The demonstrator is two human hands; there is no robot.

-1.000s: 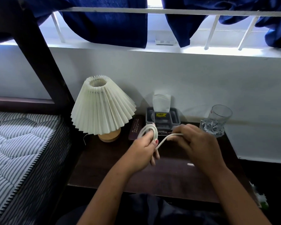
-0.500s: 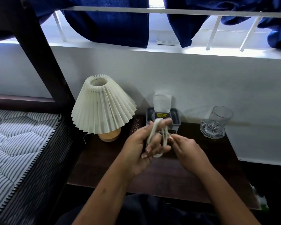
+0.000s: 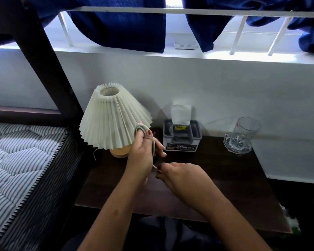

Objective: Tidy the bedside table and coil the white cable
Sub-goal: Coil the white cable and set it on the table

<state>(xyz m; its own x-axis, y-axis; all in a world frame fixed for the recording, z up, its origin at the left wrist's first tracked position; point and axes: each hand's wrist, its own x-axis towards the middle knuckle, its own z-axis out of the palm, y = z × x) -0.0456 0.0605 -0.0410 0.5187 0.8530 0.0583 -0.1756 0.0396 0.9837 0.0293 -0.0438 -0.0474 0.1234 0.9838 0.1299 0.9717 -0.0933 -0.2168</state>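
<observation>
My left hand (image 3: 143, 154) holds the white cable (image 3: 141, 128) wound into a small coil, its loops sticking up above the fingers just in front of the lampshade. A strand runs down from the coil to my right hand (image 3: 181, 175), which pinches the cable's loose end just below and right of the left hand. Both hands hover over the dark wooden bedside table (image 3: 234, 178).
A pleated cream lamp (image 3: 112, 122) stands at the table's back left. A grey tissue box (image 3: 182, 135) sits at the back middle and a clear glass (image 3: 242, 136) at the back right. A striped mattress (image 3: 22, 160) and dark bedpost lie left.
The left hand has moved left and up with the coil, close to the lampshade. The right hand dropped lower and now pulls the cable's end downward.
</observation>
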